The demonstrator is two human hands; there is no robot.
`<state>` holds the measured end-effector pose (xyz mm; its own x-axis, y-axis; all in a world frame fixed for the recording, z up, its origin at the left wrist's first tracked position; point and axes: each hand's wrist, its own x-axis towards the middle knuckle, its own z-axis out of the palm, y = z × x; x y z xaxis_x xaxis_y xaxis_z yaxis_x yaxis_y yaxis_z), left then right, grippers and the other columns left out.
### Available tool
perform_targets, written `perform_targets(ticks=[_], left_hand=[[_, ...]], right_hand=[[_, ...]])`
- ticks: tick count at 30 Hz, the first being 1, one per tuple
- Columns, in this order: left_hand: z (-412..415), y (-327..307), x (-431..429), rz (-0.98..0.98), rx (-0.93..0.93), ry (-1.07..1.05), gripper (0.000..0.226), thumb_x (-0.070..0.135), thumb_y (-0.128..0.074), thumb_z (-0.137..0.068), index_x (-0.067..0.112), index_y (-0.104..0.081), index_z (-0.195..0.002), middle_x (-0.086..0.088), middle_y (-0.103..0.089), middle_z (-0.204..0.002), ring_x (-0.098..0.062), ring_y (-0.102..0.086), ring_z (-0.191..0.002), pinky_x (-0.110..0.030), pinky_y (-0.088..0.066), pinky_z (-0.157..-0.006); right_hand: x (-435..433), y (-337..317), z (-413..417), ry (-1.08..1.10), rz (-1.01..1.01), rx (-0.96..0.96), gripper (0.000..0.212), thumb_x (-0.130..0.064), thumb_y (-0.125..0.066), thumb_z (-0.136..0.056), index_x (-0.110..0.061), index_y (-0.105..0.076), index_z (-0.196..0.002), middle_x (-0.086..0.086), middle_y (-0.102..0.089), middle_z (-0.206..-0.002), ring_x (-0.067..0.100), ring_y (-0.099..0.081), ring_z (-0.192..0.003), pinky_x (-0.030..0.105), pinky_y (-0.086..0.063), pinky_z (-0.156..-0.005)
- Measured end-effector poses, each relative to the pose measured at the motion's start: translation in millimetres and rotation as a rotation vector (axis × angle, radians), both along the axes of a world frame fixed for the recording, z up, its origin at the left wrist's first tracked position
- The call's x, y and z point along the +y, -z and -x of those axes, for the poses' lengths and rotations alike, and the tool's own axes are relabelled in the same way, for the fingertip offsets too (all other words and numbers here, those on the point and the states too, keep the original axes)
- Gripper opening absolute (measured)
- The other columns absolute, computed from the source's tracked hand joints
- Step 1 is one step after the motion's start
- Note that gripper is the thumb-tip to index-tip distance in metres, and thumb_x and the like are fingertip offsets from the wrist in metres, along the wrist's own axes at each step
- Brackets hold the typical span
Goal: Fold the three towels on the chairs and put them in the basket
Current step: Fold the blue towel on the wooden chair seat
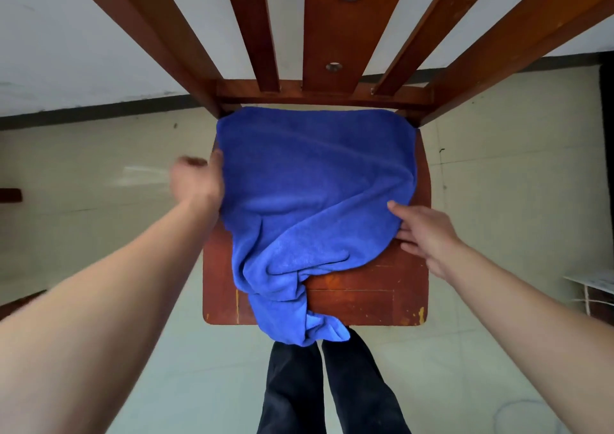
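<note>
- blue terry towel (pixel 309 194) lies rumpled on brown wooden chair seat (pixel 365 294), between both hands, one corner hanging off the front
- I'd pull both side edges taut and flat before folding
- right hand (pixel 428 234): spread, thumb on towel, straight fingers at its edge
- left hand (pixel 196 181): curled at the opposite edge, blurred; can't tell whether it grips

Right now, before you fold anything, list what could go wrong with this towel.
1. The blue towel lies bunched, one corner hanging over the front edge of the chair seat; a pull could drag it to the floor.
2. The left hand is blurred at the left edge, so its hold may be unsure.
3. Creases near the right hand could get folded in.
</note>
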<state>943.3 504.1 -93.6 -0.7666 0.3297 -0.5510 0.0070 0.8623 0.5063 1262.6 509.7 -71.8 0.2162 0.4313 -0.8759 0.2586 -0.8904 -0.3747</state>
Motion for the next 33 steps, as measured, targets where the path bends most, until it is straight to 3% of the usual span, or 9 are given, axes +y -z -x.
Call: perform_targets(ticks=[5, 8, 11, 16, 18, 21, 25, 29, 33], left_hand=[[-24, -11, -79, 0.157, -0.25, -0.064, 0.054, 0.058, -0.072, -0.051, 0.009, -0.057, -0.065, -0.019, -0.066, -0.071, -0.03, -0.061, -0.062, -0.044, -0.054, -0.066], [-42, -17, -110, 0.163, -0.429, 0.026, 0.038, 0.033, -0.082, -0.07, 0.01, -0.051, -0.065, -0.009, -0.055, -0.062, -0.02, -0.049, -0.056, -0.032, -0.046, -0.057], [-52, -14, -127, 0.153, -0.382, 0.116, 0.032, 0.014, -0.074, -0.078, 0.012, -0.049, -0.058, -0.005, -0.051, -0.054, -0.019, -0.043, -0.051, -0.027, -0.041, -0.055], [-61, -14, -127, 0.063, -0.224, 0.059, 0.033, 0.01, -0.06, -0.08, 0.015, -0.035, -0.058, -0.004, -0.039, -0.054, -0.02, -0.033, -0.052, -0.028, -0.031, -0.052], [-60, -14, -129, 0.05, -0.204, 0.074, 0.034, 0.006, -0.057, -0.081, 0.016, -0.033, -0.059, -0.003, -0.036, -0.056, -0.02, -0.031, -0.053, -0.029, -0.029, -0.051], [-53, -11, -136, 0.113, -0.164, 0.118, 0.031, 0.005, -0.06, -0.079, 0.015, -0.037, -0.062, -0.003, -0.041, -0.058, -0.023, -0.04, -0.056, -0.032, -0.039, -0.057], [-43, -13, -139, 0.196, -0.162, 0.2, 0.027, 0.014, -0.072, -0.071, 0.016, -0.05, -0.087, -0.007, -0.062, -0.087, -0.031, -0.061, -0.08, -0.042, -0.053, -0.079], [-32, -12, -109, 0.167, -0.044, 0.258, 0.044, 0.023, -0.072, -0.076, 0.011, -0.055, -0.115, -0.008, -0.062, -0.109, -0.03, -0.06, -0.104, -0.037, -0.048, -0.091], [-20, -2, -59, 0.115, -0.005, 0.353, 0.037, 0.015, -0.073, -0.075, 0.013, -0.057, -0.108, -0.009, -0.064, -0.111, -0.031, -0.061, -0.105, -0.039, -0.049, -0.093]], right_hand=[[-56, -5, 20, -0.017, 0.179, 0.148, 0.02, -0.023, -0.075, -0.08, -0.02, -0.067, -0.098, -0.004, -0.073, -0.097, 0.013, -0.067, -0.09, 0.035, -0.048, -0.088], [-73, -4, 26, -0.006, 0.183, 0.167, 0.017, -0.024, -0.074, -0.081, -0.017, -0.07, -0.095, -0.002, -0.073, -0.095, 0.016, -0.067, -0.095, 0.035, -0.051, -0.084], [-77, -7, 19, 0.169, 0.066, 0.14, 0.004, -0.017, -0.069, -0.084, -0.016, -0.07, -0.088, -0.001, -0.072, -0.095, 0.016, -0.065, -0.094, 0.033, -0.052, -0.076], [-76, -10, 2, 0.288, -0.056, 0.029, 0.006, -0.01, -0.064, -0.086, -0.013, -0.067, -0.082, 0.007, -0.07, -0.088, 0.021, -0.066, -0.083, 0.033, -0.055, -0.071], [-84, -5, -9, 0.149, -0.054, -0.085, 0.008, -0.02, -0.068, -0.083, -0.012, -0.068, -0.081, 0.01, -0.071, -0.085, 0.021, -0.064, -0.076, 0.036, -0.054, -0.067], [-101, 5, -23, -0.122, 0.006, -0.228, 0.046, -0.044, -0.072, -0.065, -0.002, -0.066, -0.083, 0.016, -0.07, -0.079, 0.022, -0.059, -0.062, 0.042, -0.053, -0.059], [-99, 4, -29, -0.351, 0.002, -0.378, 0.034, -0.041, -0.076, -0.074, -0.014, -0.056, -0.07, 0.001, -0.063, -0.068, 0.024, -0.06, -0.065, 0.034, -0.047, -0.06], [-60, -3, -24, -0.56, -0.186, -0.619, 0.037, -0.041, -0.066, -0.081, -0.026, -0.056, -0.112, -0.002, -0.064, -0.106, 0.026, -0.061, -0.101, 0.034, -0.046, -0.079], [-11, 0, -2, -0.883, -0.476, -0.559, 0.049, -0.033, -0.056, -0.089, -0.026, -0.045, -0.136, 0.002, -0.044, -0.139, 0.025, -0.042, -0.126, 0.037, -0.043, -0.088]])
